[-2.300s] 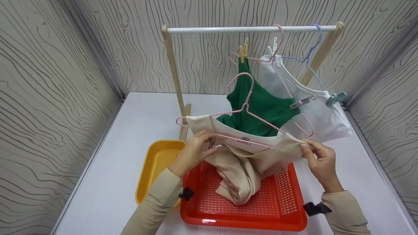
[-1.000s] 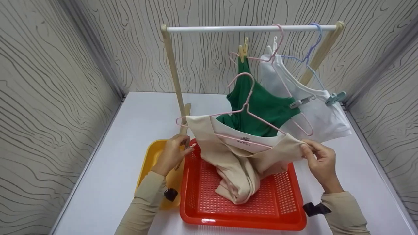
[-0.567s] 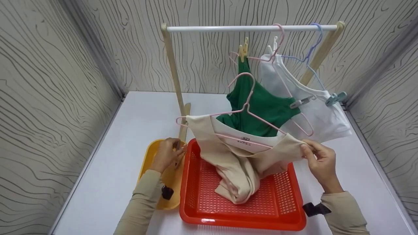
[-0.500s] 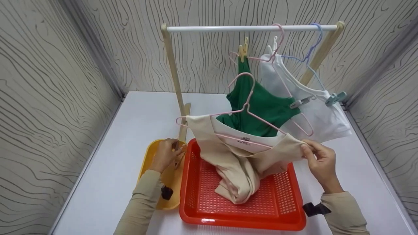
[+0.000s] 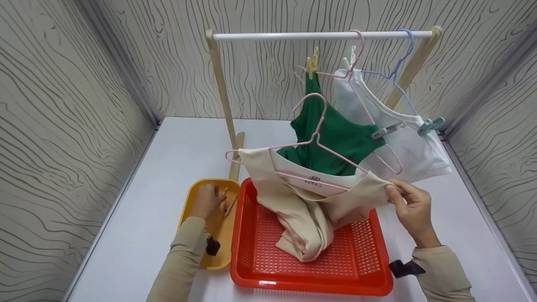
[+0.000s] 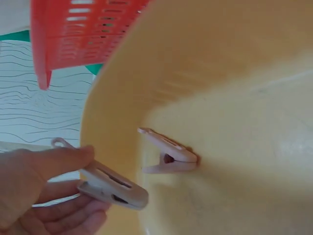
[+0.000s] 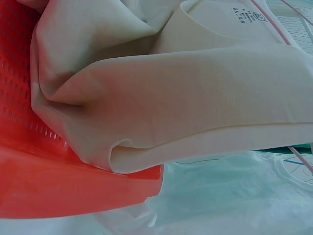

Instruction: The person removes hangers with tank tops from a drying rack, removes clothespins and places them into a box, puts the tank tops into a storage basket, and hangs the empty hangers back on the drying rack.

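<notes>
In the head view my left hand (image 5: 205,201) is over the yellow tray (image 5: 184,209). The left wrist view shows it pinching a pale clothespin (image 6: 115,186) between thumb and fingers. Another pinkish clothespin (image 6: 171,152) lies in the tray beside it. My right hand (image 5: 413,205) pinches the right shoulder strap of a beige tank top (image 5: 293,205) at the end of a pink hanger (image 5: 319,121). The lower part of the top hangs bunched in a red basket (image 5: 310,287). In the right wrist view, beige cloth (image 7: 186,98) fills much of the picture.
Behind stands a drying rack with a white bar (image 5: 272,37). From it hang a green top (image 5: 335,142) and a white top (image 5: 423,155), fastened with clothespins. The basket's left wall stands right beside the tray. Patterned walls (image 5: 50,126) enclose the white table (image 5: 138,218).
My left hand has left the beige top's left side and moved left and down to the yellow tray. My right hand keeps its grip on the right strap, and the hanger has stayed put.
</notes>
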`<act>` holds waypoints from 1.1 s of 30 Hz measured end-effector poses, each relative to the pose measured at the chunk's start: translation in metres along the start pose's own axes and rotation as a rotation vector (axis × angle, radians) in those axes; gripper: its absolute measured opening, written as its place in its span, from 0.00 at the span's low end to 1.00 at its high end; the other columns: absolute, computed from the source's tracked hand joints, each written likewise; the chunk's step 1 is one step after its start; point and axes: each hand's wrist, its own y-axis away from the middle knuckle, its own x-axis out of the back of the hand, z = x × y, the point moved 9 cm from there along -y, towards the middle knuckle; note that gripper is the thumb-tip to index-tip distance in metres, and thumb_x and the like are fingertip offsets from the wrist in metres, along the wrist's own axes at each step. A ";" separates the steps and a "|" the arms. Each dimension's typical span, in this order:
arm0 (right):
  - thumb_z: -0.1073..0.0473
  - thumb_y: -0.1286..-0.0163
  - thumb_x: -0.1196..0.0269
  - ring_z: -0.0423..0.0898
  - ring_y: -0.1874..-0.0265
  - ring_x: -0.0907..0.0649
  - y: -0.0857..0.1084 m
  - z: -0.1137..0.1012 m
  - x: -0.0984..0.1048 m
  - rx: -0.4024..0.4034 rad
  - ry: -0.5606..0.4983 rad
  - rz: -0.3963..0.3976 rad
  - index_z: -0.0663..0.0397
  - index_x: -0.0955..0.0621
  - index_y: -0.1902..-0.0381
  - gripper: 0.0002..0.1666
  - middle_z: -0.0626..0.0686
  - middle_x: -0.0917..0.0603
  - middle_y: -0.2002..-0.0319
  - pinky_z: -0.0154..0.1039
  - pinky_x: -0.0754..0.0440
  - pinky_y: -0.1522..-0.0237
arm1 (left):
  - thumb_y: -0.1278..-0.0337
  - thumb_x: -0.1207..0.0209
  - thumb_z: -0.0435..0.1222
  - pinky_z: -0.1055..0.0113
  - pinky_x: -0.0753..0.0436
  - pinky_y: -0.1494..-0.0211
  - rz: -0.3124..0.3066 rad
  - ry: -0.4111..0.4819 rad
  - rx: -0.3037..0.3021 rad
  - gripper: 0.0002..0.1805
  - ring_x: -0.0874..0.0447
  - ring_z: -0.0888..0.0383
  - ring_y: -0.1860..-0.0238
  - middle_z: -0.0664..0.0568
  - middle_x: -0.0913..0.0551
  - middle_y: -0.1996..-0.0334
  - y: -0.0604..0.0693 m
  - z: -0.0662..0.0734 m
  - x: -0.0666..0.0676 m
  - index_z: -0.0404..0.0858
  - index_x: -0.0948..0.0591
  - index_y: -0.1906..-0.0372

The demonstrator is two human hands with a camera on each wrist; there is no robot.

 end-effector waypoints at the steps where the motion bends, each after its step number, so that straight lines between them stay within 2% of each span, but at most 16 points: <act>1: 0.87 0.45 0.46 0.21 0.76 0.21 0.000 0.000 0.000 0.000 0.003 0.000 0.85 0.23 0.71 0.05 0.26 0.17 0.71 0.16 0.22 0.73 | 0.44 0.37 0.29 0.73 0.28 0.74 -0.004 -0.014 0.025 0.08 0.28 0.57 0.75 0.44 0.20 0.74 0.000 -0.003 0.000 0.30 0.18 0.60; 6: 0.87 0.45 0.46 0.21 0.76 0.21 0.000 -0.001 0.000 0.000 0.008 0.000 0.86 0.24 0.71 0.05 0.26 0.17 0.71 0.16 0.22 0.74 | 0.46 0.37 0.28 0.73 0.31 0.78 -0.018 -0.115 0.086 0.05 0.31 0.58 0.79 0.48 0.25 0.81 -0.001 -0.014 -0.003 0.28 0.17 0.67; 10: 0.87 0.45 0.46 0.22 0.76 0.21 0.000 -0.001 0.000 -0.001 0.004 -0.001 0.85 0.23 0.71 0.06 0.27 0.17 0.71 0.16 0.22 0.73 | 0.45 0.37 0.28 0.72 0.31 0.78 -0.014 -0.173 0.104 0.06 0.31 0.58 0.80 0.47 0.24 0.80 -0.001 -0.020 -0.003 0.26 0.17 0.66; 16: 0.87 0.45 0.47 0.22 0.75 0.20 0.000 0.000 0.000 0.001 -0.003 -0.008 0.86 0.24 0.71 0.05 0.27 0.17 0.70 0.16 0.22 0.73 | 0.47 0.35 0.32 0.67 0.28 0.77 0.033 -0.304 0.055 0.11 0.28 0.56 0.78 0.39 0.17 0.76 0.002 -0.018 0.000 0.25 0.19 0.70; 19: 0.87 0.45 0.47 0.22 0.75 0.21 0.000 0.000 0.000 0.002 -0.004 -0.009 0.86 0.24 0.71 0.05 0.27 0.17 0.70 0.16 0.22 0.73 | 0.49 0.34 0.32 0.63 0.23 0.76 0.040 -0.344 0.048 0.12 0.22 0.53 0.77 0.35 0.16 0.75 0.001 -0.021 -0.001 0.24 0.20 0.70; 22: 0.88 0.45 0.47 0.22 0.75 0.21 -0.001 0.000 -0.001 0.003 -0.007 -0.008 0.86 0.24 0.71 0.05 0.27 0.17 0.70 0.16 0.22 0.74 | 0.52 0.35 0.29 0.60 0.19 0.74 0.025 -0.353 0.063 0.10 0.18 0.48 0.74 0.34 0.15 0.72 -0.003 -0.032 -0.007 0.24 0.19 0.68; 25: 0.88 0.45 0.47 0.22 0.75 0.20 -0.001 0.000 -0.001 0.003 -0.009 -0.006 0.86 0.24 0.71 0.05 0.27 0.17 0.70 0.16 0.22 0.73 | 0.51 0.37 0.27 0.57 0.15 0.69 -0.026 -0.354 0.100 0.10 0.16 0.47 0.70 0.33 0.15 0.68 -0.003 -0.037 -0.011 0.24 0.20 0.64; 29: 0.87 0.45 0.46 0.21 0.74 0.20 -0.001 0.000 0.000 0.004 -0.002 -0.006 0.85 0.24 0.71 0.05 0.27 0.16 0.68 0.16 0.22 0.73 | 0.48 0.38 0.28 0.60 0.19 0.70 -0.083 -0.336 0.135 0.10 0.22 0.52 0.72 0.36 0.16 0.69 0.001 -0.033 -0.009 0.23 0.21 0.62; 33: 0.87 0.45 0.46 0.21 0.74 0.20 -0.001 0.000 0.000 0.005 0.004 -0.007 0.85 0.23 0.71 0.05 0.27 0.16 0.67 0.16 0.22 0.73 | 0.47 0.37 0.30 0.67 0.31 0.76 -0.064 -0.342 0.101 0.09 0.33 0.57 0.78 0.46 0.24 0.79 0.002 -0.025 -0.004 0.25 0.20 0.69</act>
